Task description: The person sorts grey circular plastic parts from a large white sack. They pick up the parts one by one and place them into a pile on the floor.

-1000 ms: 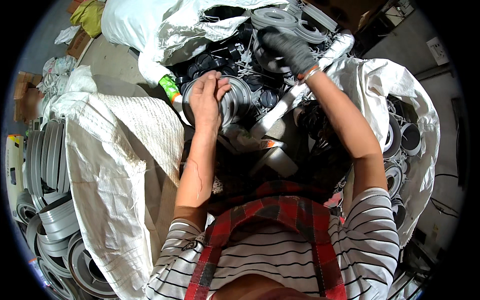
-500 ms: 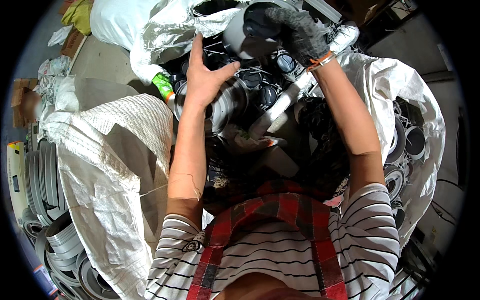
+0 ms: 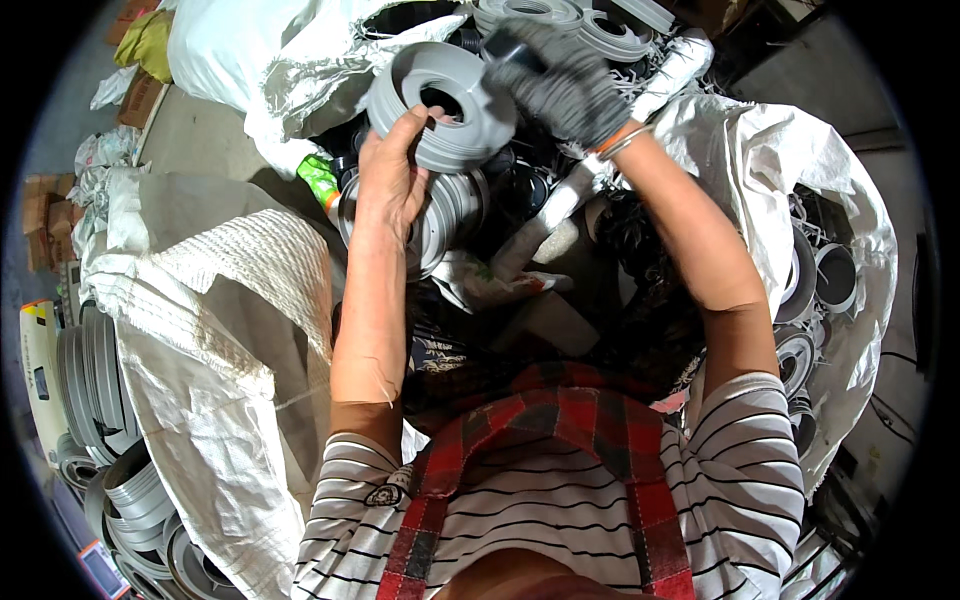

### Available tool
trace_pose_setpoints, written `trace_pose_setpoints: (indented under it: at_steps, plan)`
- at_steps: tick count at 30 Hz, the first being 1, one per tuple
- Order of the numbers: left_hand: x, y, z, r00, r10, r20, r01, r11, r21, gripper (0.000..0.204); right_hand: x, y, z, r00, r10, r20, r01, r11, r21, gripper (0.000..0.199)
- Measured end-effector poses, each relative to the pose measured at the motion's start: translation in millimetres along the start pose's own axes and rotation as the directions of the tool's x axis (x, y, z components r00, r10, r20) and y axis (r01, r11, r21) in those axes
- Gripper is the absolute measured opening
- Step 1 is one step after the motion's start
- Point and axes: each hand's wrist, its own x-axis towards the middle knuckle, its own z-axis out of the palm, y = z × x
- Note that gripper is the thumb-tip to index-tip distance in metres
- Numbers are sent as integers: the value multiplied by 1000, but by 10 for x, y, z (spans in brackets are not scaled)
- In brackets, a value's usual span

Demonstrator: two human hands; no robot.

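Observation:
My bare left hand (image 3: 388, 170) grips a round grey plastic ring (image 3: 482, 118) with a hole in its middle. Its thumb lies over the near rim and fingertips show through the hole. On my right hand (image 3: 575, 90) is a dark grey knit glove with an orange cuff. It is closed around a dark, short cylindrical piece (image 3: 512, 50) just right of the ring, slightly blurred. Beneath my left hand sits another ribbed grey ring (image 3: 458, 215). Several black round caps (image 3: 530, 190) lie under and between my hands.
An open white woven sack (image 3: 215, 330) stands at my left, with stacked grey rings (image 3: 95, 370) beyond it. At my right another white sack (image 3: 845, 200) holds grey and black round parts. More grey rings (image 3: 605, 35) lie at the far side.
My left hand was spread with nothing in it; now it holds the grey ring. My right hand, earlier at a grey part with a black piece inside, has moved left and nearer, holding the dark piece.

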Motion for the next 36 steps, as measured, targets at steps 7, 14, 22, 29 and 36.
trace_pose_setpoints:
  at_steps: [7,14,22,29,36]
  plan:
    - [-81,-55,78,987,-88,131,110,979,-171,22,-194,-93,276,896,-193,399,294,933,-209,60]
    - [-112,16,35,981,-121,150,114,992,53,19,-164,-169,77,890,-86,449,166,976,-143,68]
    - [-170,-70,137,980,20,200,-49,989,141,41,-211,-100,163,939,-285,192,305,949,-84,69]
    - [-222,-73,196,977,178,121,-205,942,265,45,-193,76,206,795,-161,584,269,958,-102,70]
    - [-178,64,184,848,450,278,-434,291,853,65,-6,48,220,771,102,629,-51,994,-99,43]
